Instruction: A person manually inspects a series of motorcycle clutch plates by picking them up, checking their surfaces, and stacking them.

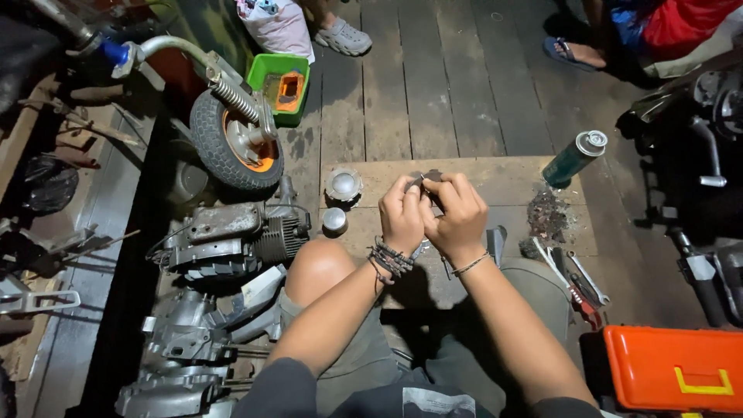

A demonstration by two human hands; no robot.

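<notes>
Two hands (429,213), one green spray can (573,159), one orange toolbox (673,368), one small wheel (232,143)

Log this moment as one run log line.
left hand: holds small metal part | right hand: on same part | nearby: spray can, engine

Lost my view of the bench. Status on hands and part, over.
Left hand and right hand together, pinching a small dark metal part. Green spray can and pliers lie clear.

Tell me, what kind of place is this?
Probably a small repair workshop for scooters or motorbikes, set on a wooden plank floor. An engine block lies beside a small wheel, pliers and wrenches lie near an orange toolbox, and both hands work a small metal part.
</notes>
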